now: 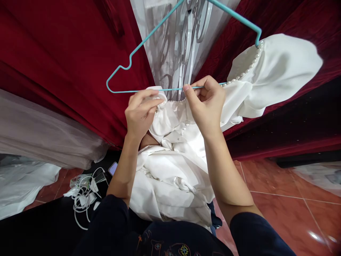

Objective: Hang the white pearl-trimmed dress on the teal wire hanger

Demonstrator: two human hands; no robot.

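A light blue wire hanger (153, 31) is held up in front of me, its straight bottom bar running across both hands. On its right end hangs one puffed sleeve of a white dress (176, 170), edged with pearl beads. The rest of the dress is gathered over my lap. My left hand (141, 112) pinches the beaded edge of the dress's other side just below the bar. My right hand (206, 103) grips the bar between thumb and fingers, beside the beaded neckline.
Dark red drapes hang at both sides, with pale fabric between them. A coiled white cable (82, 202) and a phone (113, 168) lie on a black surface at lower left. Red floor tiles (287, 199) show at lower right.
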